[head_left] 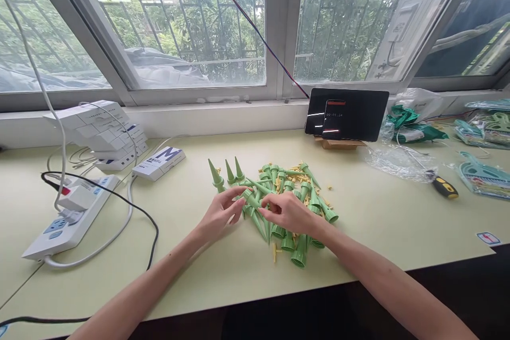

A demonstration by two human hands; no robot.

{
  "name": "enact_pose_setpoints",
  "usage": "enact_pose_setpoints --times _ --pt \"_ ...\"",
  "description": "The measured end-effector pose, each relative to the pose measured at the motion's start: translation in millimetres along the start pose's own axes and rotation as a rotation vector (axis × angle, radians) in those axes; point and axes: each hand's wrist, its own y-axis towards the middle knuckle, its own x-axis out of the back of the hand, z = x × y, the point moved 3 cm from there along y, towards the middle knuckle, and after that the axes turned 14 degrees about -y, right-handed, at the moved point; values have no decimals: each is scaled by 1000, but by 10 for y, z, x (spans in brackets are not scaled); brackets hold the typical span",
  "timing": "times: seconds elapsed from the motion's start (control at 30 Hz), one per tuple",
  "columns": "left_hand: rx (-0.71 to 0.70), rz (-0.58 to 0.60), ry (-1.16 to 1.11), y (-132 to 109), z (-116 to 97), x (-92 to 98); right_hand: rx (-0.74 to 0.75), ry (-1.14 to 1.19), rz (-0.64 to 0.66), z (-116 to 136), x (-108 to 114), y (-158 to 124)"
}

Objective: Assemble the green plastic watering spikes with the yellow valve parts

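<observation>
A green plastic plant-watering spike (pixel 252 200) is held slantwise above the pile, its wide ribbed end toward my left hand (pixel 225 210). The fingers and thumb of that hand close round the wide end. My right hand (pixel 287 211) has its thumb and index finger pinched at the lower right part of the same spike; whether a small part is also between them is hidden. Below and to the right lies a heap of green spikes (pixel 298 252), mixed with small yellow T-shaped valves (pixel 274 253). Several green spikes (pixel 215 174) stand point up behind my left hand.
A white power strip (pixel 75 223) with cables lies at left, near stacked white boxes (pixel 107 135) and a single box (pixel 159 163). At the back, a dark tablet (pixel 358 117) leans on a cardboard stand. A yellow-black tool handle (pixel 445 187) and bagged green parts (pixel 484 175) lie right.
</observation>
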Motion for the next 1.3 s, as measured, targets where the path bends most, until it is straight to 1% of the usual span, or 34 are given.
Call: enact_pose_setpoints --times 0.07,0.13,0.23,0.33,0.5,0.67,0.77,0.83,1.03,1.3 --pt "14 26 -55 12 9 -2 -3 -14 19 3 11 1" --pt "24 28 -120 26 28 5 5 -30 37 13 25 1" --pt "37 14 -214 41 44 22 30 -53 56 24 38 -1" --pt "48 -22 -279 48 24 40 43 -77 37 1 38 -2" --pt "47 -66 -349 63 -33 53 8 -140 -55 -100 63 9" --pt "80 -71 -430 78 -42 60 -104 -193 -205 -236 164 32" --pt "110 -83 -461 84 -42 61 -193 -272 -307 -343 224 41" --pt "128 -94 -461 85 -39 60 -232 -348 -332 -412 245 50" --pt "166 -84 -458 87 -4 50 -180 -457 -267 -520 233 102" --pt "198 12 -497 79 38 28 -171 -503 -181 -511 173 149"
